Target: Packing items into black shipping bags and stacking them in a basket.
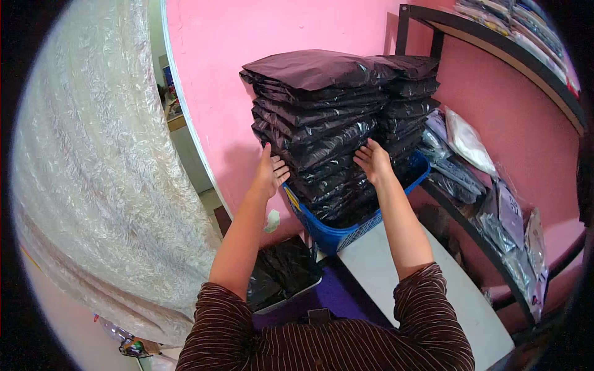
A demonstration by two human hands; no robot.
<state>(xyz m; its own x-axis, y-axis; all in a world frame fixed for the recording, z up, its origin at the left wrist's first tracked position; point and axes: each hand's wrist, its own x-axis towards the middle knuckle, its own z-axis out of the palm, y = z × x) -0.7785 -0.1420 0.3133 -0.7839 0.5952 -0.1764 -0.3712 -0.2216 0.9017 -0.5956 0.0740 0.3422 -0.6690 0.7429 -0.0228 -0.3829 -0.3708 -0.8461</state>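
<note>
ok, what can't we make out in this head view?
Head view throughout:
Contents of the stacked black plastic packages: their opaque wrapping hides them.
Bottom of the blue plastic basket: the packages cover it.
Most of what lies behind the crinkled off-white fabric curtain: the curtain blocks it.
Full extent of the folded, multicoloured packets at upper right: cut off by the picture's edge.

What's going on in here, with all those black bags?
A person has both bare hands at a tall stack of black bags: the left hand at its left side, the right hand toward its right. The stack rises out of a blue basket, with more bags piled beside it. Whether the hands press on it is hard to tell.
</note>
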